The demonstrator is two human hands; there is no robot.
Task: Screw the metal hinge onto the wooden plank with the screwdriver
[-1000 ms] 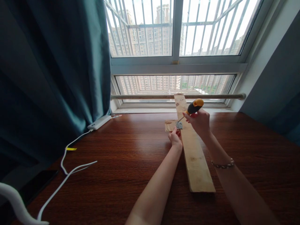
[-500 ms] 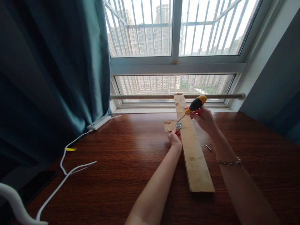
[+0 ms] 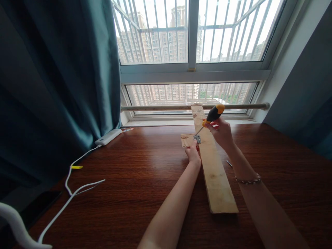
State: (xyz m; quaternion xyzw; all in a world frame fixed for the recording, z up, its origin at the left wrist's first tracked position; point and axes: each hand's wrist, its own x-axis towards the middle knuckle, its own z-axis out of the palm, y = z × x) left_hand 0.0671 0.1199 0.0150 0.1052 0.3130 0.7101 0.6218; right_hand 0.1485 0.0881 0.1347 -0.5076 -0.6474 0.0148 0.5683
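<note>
My right hand (image 3: 222, 133) is closed around a yellow-and-black screwdriver (image 3: 214, 114). The screwdriver slants down to the left, its tip at a metal hinge (image 3: 197, 139). The hinge lies across the joint between a long wooden board (image 3: 215, 173) and a small wooden board (image 3: 185, 140) at its left side. My left hand (image 3: 192, 152) grips the small board by its near edge, a fingertip up against the hinge; some of its fingers are hidden. What the screwdriver tip sits on is too small to make out.
A screw (image 3: 229, 163) lies on the dark wooden table (image 3: 124, 200), right of the long board. At left are a white power strip (image 3: 108, 137), a white cable (image 3: 67, 178) and a dark flat object (image 3: 41, 207). Behind the table is a window with a horizontal rail (image 3: 155, 108).
The screwdriver and my right hand have shifted slightly left and stand a little steeper. My forearm now covers part of the screw. My left hand stays at the small board.
</note>
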